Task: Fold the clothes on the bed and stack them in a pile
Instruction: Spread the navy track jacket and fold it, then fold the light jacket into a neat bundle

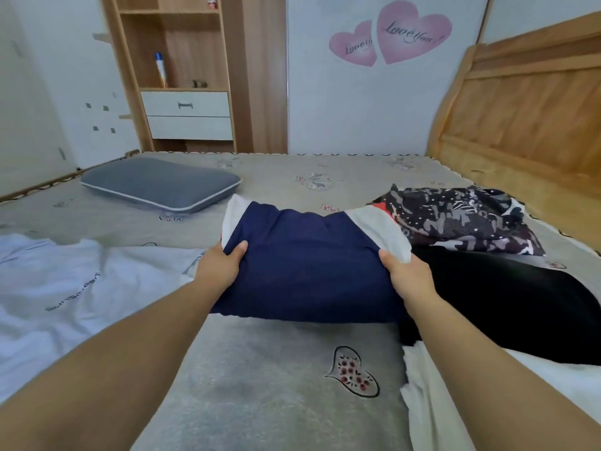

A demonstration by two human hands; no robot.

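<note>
A: Where is the navy blue folded garment with white sleeve panels [309,262]?

B: In the middle of the bed, lifted at its far edge and sagging to the grey quilted bedspread with embroidered hearts [276,385] at its near edge; both hands have it.

A: How do the hands sit on it?

B: The left hand [219,266] grips the left side, thumb on top of the cloth and fingers tucked under it; the right hand [408,275] grips the right side the same way, thumb lying on the white panel; both are clamped on the fabric, well apart from each other.

A: What lies around it?

B: To the right, a plain black garment [507,304] spreads flat, touching the navy one; beyond that, at the far right, a crumpled black, grey and white patterned garment [465,219] lies near the wooden headboard [527,105]; a white cloth [432,411] sits at the near right, partly under the black one.

A: And the left?

B: A pale lilac garment with dark lettering [58,288] lies spread at the near left; a grey rectangular pillow with pale piping [159,183] rests at the far left; behind the bed stand a wooden shelf unit with white drawers [185,92] and a wall bearing pink heart stickers [390,34].
</note>
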